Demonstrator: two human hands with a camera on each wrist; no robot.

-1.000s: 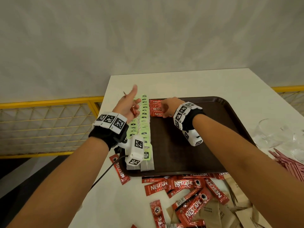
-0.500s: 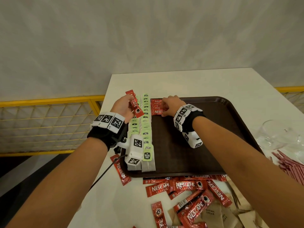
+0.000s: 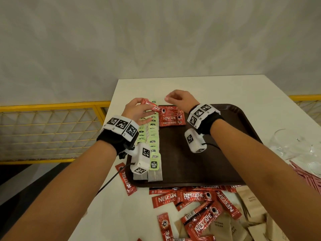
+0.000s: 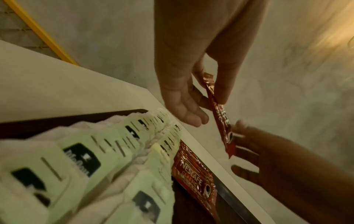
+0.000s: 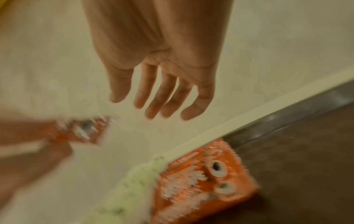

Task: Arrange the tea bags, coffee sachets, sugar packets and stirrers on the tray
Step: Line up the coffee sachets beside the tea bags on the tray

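My left hand [image 3: 137, 110] pinches one red coffee sachet [image 3: 150, 106] above the tea bag rows [image 3: 152, 136] on the brown tray [image 3: 199, 167]. My right hand [image 3: 180, 100] hovers empty, fingers loosely spread, beyond the small stack of sachets [image 3: 171, 118] at the tray's far edge.

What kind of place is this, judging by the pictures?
Probably a café or canteen counter: a dark brown plastic serving tray on a white table, many red Nescafe coffee sachets, and clear drinking glasses.
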